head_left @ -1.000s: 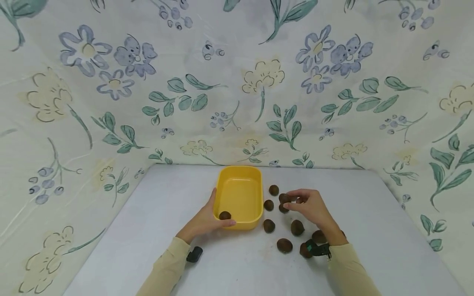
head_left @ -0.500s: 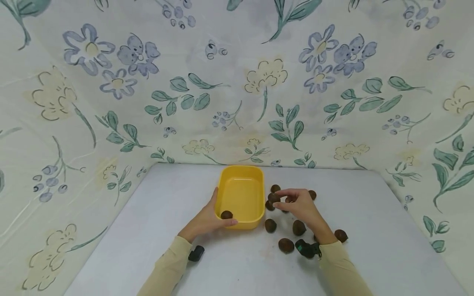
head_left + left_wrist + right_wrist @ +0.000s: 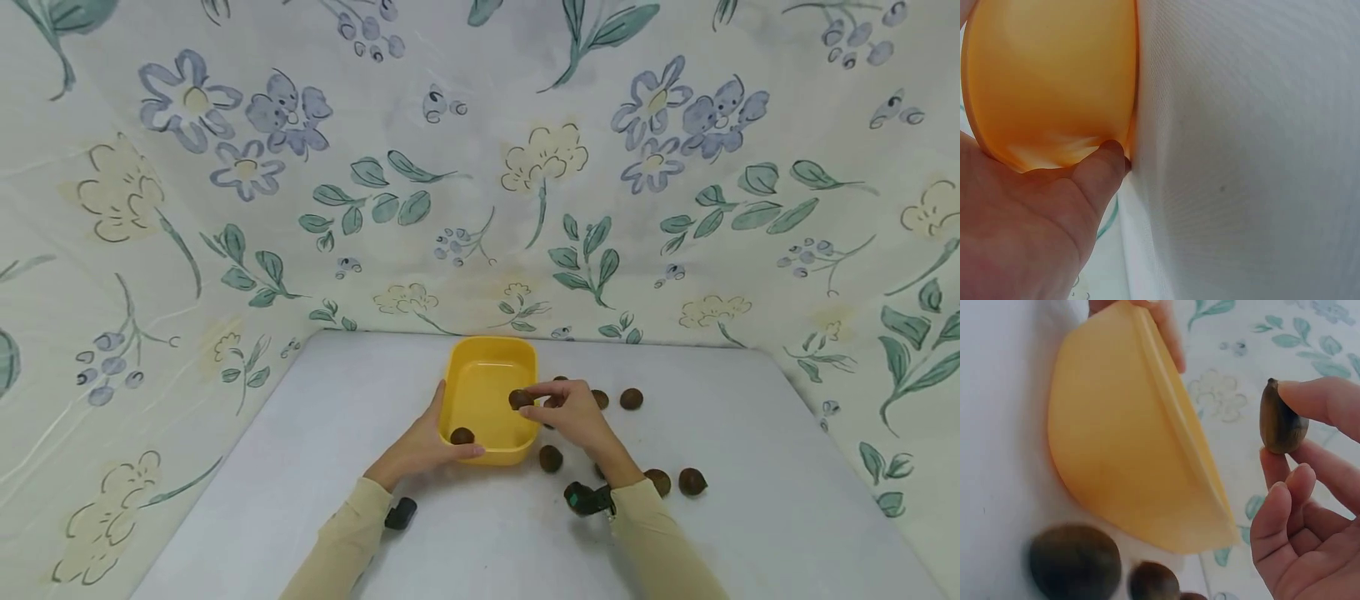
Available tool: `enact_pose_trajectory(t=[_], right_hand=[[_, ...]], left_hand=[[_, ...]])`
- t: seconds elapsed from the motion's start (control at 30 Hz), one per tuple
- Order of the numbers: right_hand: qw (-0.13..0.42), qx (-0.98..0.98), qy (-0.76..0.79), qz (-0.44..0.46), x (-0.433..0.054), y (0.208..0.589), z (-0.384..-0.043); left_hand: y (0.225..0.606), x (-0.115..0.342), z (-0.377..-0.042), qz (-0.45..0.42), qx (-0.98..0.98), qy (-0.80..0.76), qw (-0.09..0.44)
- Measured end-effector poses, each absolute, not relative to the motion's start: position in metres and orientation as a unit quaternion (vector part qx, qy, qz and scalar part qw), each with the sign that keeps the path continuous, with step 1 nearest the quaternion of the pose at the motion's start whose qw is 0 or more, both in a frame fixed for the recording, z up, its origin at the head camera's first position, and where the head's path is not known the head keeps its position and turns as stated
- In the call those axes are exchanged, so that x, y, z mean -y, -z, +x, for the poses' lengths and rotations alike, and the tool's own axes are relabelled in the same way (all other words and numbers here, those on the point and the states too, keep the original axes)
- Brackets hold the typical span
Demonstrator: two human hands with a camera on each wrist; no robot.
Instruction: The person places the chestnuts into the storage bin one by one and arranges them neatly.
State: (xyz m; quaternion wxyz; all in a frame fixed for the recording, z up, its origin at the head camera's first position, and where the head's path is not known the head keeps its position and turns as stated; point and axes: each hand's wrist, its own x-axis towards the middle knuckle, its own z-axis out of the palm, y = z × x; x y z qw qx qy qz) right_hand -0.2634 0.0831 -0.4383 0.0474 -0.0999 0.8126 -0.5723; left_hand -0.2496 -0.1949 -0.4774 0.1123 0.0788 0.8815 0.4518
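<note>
A yellow plastic bin (image 3: 491,383) stands on the table, and one brown chestnut (image 3: 462,437) lies inside at its near left corner. My left hand (image 3: 420,446) grips that corner from outside, thumb along the near side and fingers along the left side. In the left wrist view the left hand (image 3: 1029,219) presses against the bin's outer wall (image 3: 1054,75). Thumb and fingertips of my right hand (image 3: 577,412) pinch a chestnut (image 3: 521,400) over the bin's right part. The right wrist view shows this held chestnut (image 3: 1282,422) above rim level.
Several loose chestnuts lie right of the bin, among them one close to its near right corner (image 3: 551,458), one farther back (image 3: 632,399) and one near the right forearm (image 3: 692,482). Some are partly hidden by the right hand and wrist. A floral cloth (image 3: 465,275) rises behind the white table (image 3: 360,375).
My right hand has moved left with the pinched chestnut, from among the loose ones to above the bin. The left hand keeps its grip on the bin.
</note>
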Motion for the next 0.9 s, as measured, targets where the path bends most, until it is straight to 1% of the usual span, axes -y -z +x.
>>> enact_pose_trajectory(t=[0.33,0.5,0.9], right_hand=[[0.04,-0.809,0.576,-0.111,-0.05,0.438,-0.268],[0.045,-0.815,0.567,-0.106,-0.038,0.441,-0.271],[0.056,-0.829,0.541,-0.127,-0.014,0.451,-0.281]], left_hand=[[0.475,0.192,-0.25,0.078,-0.883,-0.448,0.116],[0.475,0.192,-0.25,0.083,-0.885,-0.444,0.114],[0.475,0.195,-0.249,0.089,-0.879,-0.454,0.113]])
